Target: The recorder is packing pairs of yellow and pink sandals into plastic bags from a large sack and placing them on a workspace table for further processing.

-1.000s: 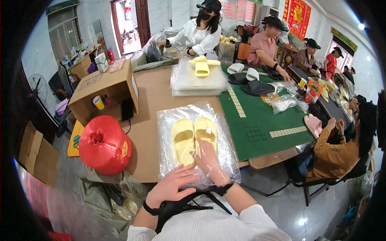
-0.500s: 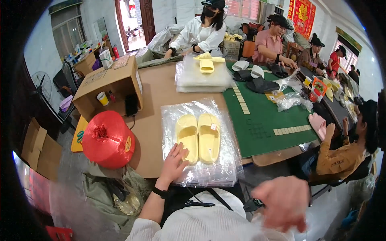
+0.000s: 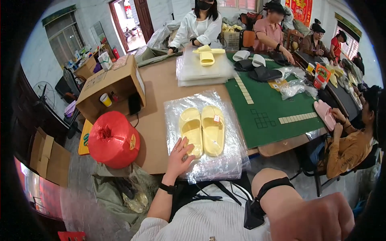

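Observation:
A pair of pale yellow slide slippers lies side by side on a stack of clear plastic bags (image 3: 233,162) at the table's near edge. The left slipper (image 3: 190,120) is beside my left hand (image 3: 179,157), whose spread fingers rest over its near end and the plastic. Inside the right slipper (image 3: 213,144) is a small white-and-red tag. My right hand (image 3: 315,219) is low at the right, close to the camera and away from the slippers. Motion blur smears it, so its fingers and anything in them cannot be made out.
A red roll of plastic twine (image 3: 114,140) and an open cardboard box (image 3: 108,82) stand to the left. More bags (image 3: 201,76) with yellow slippers on top lie at the far side. A green mat (image 3: 269,116) covers the right. Co-workers sit or stand around; one holds a pink slipper (image 3: 325,115).
My right hand has swung farther down and right, nearer the camera. The left hand stays by the left slipper. At the right, a co-worker has taken hold of the pink slipper.

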Motion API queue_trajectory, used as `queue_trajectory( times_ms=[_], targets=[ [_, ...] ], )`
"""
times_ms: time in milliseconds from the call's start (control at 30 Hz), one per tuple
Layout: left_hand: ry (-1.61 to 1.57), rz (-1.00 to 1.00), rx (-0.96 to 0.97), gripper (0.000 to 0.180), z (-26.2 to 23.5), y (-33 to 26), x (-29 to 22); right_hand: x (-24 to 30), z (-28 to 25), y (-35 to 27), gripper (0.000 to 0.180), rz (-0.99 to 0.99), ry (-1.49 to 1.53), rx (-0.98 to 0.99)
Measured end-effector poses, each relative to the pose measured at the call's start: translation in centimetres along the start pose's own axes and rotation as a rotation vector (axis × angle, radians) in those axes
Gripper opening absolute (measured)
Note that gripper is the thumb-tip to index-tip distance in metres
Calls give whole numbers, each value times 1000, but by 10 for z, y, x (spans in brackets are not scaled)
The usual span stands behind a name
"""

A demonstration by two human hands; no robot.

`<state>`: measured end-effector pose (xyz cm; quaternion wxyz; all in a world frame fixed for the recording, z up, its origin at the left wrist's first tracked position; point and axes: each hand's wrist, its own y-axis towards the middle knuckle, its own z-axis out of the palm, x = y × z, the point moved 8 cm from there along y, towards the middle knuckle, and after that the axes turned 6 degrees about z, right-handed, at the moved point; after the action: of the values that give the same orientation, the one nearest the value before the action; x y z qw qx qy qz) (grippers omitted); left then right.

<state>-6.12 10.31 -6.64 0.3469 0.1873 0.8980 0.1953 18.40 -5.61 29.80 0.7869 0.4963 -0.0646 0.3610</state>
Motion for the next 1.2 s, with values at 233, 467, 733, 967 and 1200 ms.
queue_trajectory(
  times_ms=[233,467,733,967,1200],
  targets=[
    [7,11,-11,42,-2,-2,-5,-6,4,4,38,-92,-35,47],
    [-6,2,-22,43,0,1,-6,-7,-3,14,37,-12,-129,351],
    [19,-20,3,45,-1,1,2,-11,2,5,40,-256,-195,133],
    [2,-7,8,44,1,3,-7,-25,6,-15,40,-404,-29,-266],
    [5,-1,3,45,0,1,-7,-13,-9,2,39,-468,-56,-40]
  ],
)
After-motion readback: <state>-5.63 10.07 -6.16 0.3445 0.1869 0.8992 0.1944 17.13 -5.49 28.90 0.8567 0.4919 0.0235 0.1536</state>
